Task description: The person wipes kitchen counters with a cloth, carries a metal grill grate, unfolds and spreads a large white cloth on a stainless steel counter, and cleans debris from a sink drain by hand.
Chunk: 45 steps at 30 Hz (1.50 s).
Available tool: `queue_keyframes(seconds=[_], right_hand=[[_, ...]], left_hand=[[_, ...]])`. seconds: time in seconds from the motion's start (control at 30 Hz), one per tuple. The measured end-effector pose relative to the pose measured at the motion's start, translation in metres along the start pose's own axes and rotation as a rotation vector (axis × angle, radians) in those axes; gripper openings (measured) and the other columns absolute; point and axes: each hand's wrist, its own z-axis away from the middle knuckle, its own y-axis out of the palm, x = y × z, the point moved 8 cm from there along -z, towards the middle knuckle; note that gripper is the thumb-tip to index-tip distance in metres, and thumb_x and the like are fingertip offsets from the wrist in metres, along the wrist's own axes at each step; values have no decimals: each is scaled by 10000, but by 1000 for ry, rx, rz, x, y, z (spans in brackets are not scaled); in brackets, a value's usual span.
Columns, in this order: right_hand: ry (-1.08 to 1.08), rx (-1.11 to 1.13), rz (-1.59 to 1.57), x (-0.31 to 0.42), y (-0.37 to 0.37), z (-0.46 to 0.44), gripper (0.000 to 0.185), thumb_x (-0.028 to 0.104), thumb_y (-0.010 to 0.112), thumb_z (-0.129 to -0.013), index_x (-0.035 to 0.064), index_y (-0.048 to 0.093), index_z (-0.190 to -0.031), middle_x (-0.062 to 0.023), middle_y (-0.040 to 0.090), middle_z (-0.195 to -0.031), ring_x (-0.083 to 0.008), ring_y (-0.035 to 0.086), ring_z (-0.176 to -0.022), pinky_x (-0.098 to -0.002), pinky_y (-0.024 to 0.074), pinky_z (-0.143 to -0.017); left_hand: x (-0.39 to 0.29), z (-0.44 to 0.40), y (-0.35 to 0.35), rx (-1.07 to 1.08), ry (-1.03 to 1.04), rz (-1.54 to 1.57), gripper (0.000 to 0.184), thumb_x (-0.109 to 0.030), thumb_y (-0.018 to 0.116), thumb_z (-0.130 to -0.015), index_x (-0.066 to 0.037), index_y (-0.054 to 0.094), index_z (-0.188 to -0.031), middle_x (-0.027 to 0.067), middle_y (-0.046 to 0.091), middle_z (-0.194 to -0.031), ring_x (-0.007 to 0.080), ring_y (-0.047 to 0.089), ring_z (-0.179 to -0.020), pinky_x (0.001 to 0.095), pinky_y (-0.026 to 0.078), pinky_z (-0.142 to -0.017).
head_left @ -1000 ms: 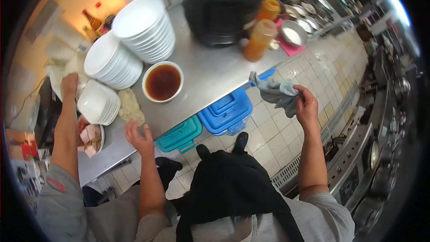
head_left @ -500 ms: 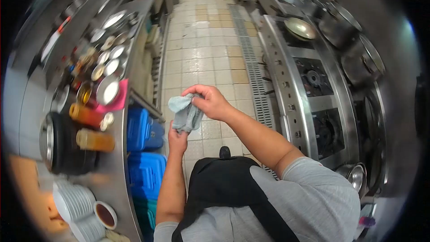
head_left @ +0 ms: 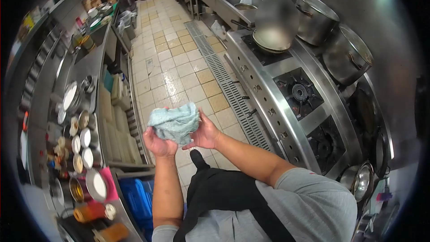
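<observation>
Head view: black apron (head_left: 221,190) nearest.
Left hand (head_left: 160,145): palm up, holding the cloth (head_left: 175,122) at its near left side; fingers partly hidden.
Right hand (head_left: 207,133): holding the cloth's right side.
Cloth: pale blue-green, loosely bunched between both hands, held above the tiled floor (head_left: 156,79).
Progress: cloth in hand, not set down; folds uneven, arrangement judged unfinished; how much is left, cannot tell.
Stove (head_left: 259,90): to the person's right, apart from both hands.
Pan (head_left: 271,44): farther off, on the stove.
</observation>
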Motion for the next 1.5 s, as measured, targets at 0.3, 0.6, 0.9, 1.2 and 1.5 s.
queue_keyframes(seconds=[0.3, 0.6, 0.9, 1.2, 1.5], right_hand=[[-275, 176, 280, 176, 59, -22, 721, 356, 660, -867, 120, 302, -1447, -83, 526, -1278, -231, 549, -1163, -467, 499, -903], [-475, -305, 502, 316, -26, -37, 631, 56, 786, -724, 25, 486, -1278, -68, 572, -1149, -159, 588, -1027, -306, 480, -892], [-485, -191, 626, 506, 14, -152, 637, 40, 772, -701, -20, 468, -1257, -93, 579, -1125, -168, 602, -986, -307, 476, -880], [-546, -162, 356, 655, -7, -253, 495, 44, 724, -764, 55, 482, -1196, -90, 615, -981, -230, 656, -886, -387, 577, -648], [-1074, -935, 922, 891, -34, -202, 599, 82, 738, -681, -69, 514, -1214, -164, 657, -1010, -259, 653, -910, -345, 511, -807]], left_hand=[[72, -180, 37, 132, -201, -559, 515, -165, 739, -809, -59, 503, -1255, 91, 621, -973, 194, 612, -932, 329, 506, -834], [212, -306, 40, 570, -387, -900, 438, -89, 766, -748, -64, 569, -1139, 68, 630, -1011, 125, 578, -901, 281, 481, -797], [225, -524, 82, 673, -229, -676, 361, 125, 639, -731, -51, 521, -1024, 156, 629, -1133, 253, 594, -1100, 397, 472, -954], [297, -715, 71, 750, -390, -539, 350, 82, 667, -764, -20, 587, -1090, 104, 667, -950, 185, 653, -861, 323, 544, -758], [444, -869, 194, 1065, -183, -827, 214, -119, 776, -704, -79, 622, -847, -15, 606, -789, 72, 550, -726, 250, 467, -652]])
